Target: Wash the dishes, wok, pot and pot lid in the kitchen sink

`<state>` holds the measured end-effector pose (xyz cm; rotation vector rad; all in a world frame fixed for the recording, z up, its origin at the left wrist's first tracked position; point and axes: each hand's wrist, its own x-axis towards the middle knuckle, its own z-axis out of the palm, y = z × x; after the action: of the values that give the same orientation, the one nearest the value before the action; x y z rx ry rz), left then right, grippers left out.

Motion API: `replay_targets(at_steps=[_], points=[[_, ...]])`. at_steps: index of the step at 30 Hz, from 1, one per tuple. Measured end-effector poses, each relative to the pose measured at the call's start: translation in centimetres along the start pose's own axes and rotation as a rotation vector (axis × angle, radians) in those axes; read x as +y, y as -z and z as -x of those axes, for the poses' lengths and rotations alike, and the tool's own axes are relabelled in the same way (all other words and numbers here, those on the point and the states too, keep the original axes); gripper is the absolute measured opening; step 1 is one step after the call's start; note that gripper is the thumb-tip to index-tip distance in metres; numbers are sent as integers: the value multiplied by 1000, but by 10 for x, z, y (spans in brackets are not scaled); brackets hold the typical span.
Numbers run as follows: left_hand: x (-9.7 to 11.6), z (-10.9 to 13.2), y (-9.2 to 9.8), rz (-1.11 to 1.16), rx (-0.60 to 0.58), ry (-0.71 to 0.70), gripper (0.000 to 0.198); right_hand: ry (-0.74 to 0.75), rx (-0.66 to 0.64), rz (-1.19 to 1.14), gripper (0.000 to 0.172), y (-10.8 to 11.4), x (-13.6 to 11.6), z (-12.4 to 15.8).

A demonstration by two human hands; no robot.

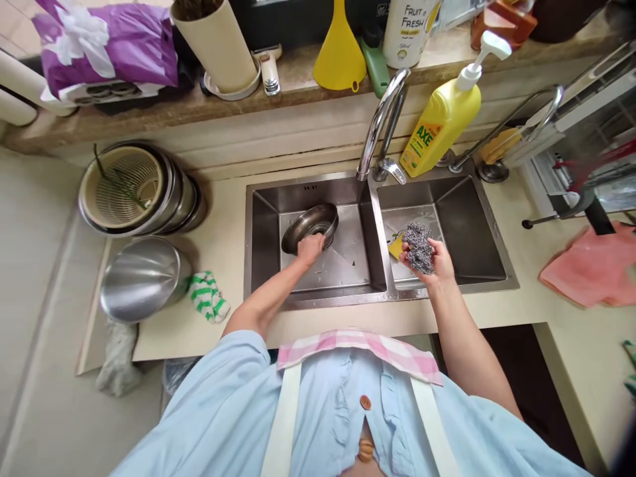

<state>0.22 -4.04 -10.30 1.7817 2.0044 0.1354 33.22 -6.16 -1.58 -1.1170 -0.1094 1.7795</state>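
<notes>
The left hand (311,250) held the lower edge of a tilted stainless bowl (311,224) in the sink's left basin (342,265), while the right hand (436,260) curled around a steel-wool scourer (418,248) above the right basin (464,225). Wet steel could have slipped from that hold and struck the basin, though wetness was hard to judge from this view.
</notes>
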Motion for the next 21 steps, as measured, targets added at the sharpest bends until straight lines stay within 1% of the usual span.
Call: replay_targets(at_steps=[3,4,5,6,8,9,10,11,13,16,18,21], points=[[-12,-2,46,32,150,46,36,-25,-5,140,24,-3,-17,-22],[-15,1,60,89,205,56,40,-44,-13,195,27,-5,-25,-28],[-19,6,72,204,257,70,44,-68,-31,255,31,-8,-34,-34],[-21,12,82,376,300,92,48,-94,-58,320,35,-12,-43,-40],[-22,27,93,813,328,150,55,-136,-109,449,42,-23,-62,-51],[-20,35,95,1013,311,184,58,-149,-124,506,44,-30,-71,-57],[-17,41,96,1159,282,217,61,-160,-127,559,44,-38,-80,-63],[-13,47,95,1266,254,245,64,-173,-118,612,43,-47,-87,-70],[-3,55,90,1397,216,267,66,-210,-74,739,37,-65,-99,-84],[13,63,82,1472,198,258,69,-250,-7,918,35,-86,-108,-99],[20,67,78,1478,208,265,70,-240,9,934,34,-94,-110,-102],[25,69,74,1480,243,304,67,-251,26,909,28,-97,-113,-100]])
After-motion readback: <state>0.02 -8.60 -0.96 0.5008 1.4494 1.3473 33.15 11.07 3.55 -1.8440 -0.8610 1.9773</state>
